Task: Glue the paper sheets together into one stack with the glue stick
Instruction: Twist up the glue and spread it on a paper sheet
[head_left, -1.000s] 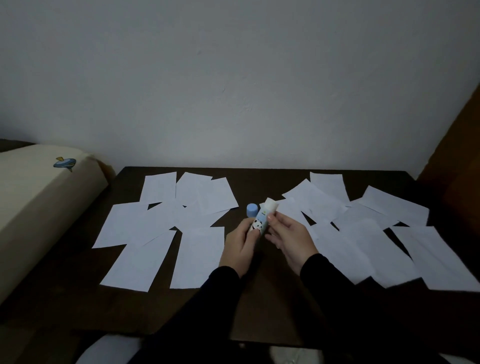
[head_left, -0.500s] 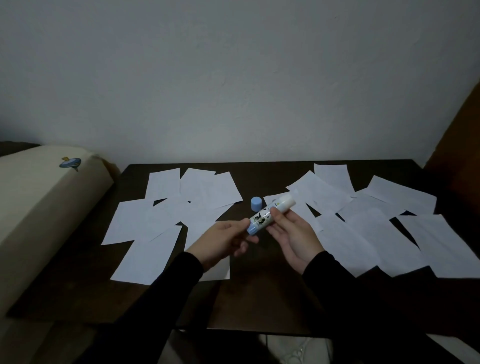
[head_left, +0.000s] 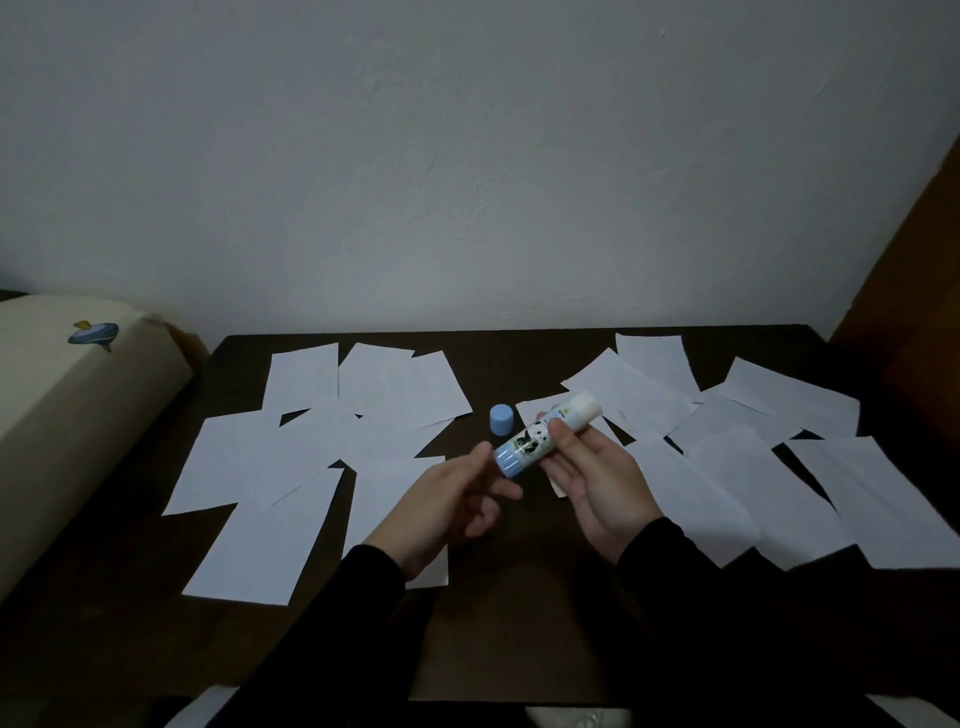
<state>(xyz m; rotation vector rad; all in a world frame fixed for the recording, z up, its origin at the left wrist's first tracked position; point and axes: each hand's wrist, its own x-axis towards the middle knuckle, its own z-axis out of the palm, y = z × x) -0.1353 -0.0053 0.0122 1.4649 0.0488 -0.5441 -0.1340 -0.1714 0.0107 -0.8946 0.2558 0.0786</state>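
The right hand grips the glue stick round its middle, fingers curled, palm turned up. The stick lies tilted above the dark table, white glue end up to the right. The left hand pinches the stick's blue base with thumb and forefinger, its other fingers loosely curled. Both sleeves are black. White paper sheets lie scattered left and right in 2 groups. The blue cap stands on the table just beyond the hands.
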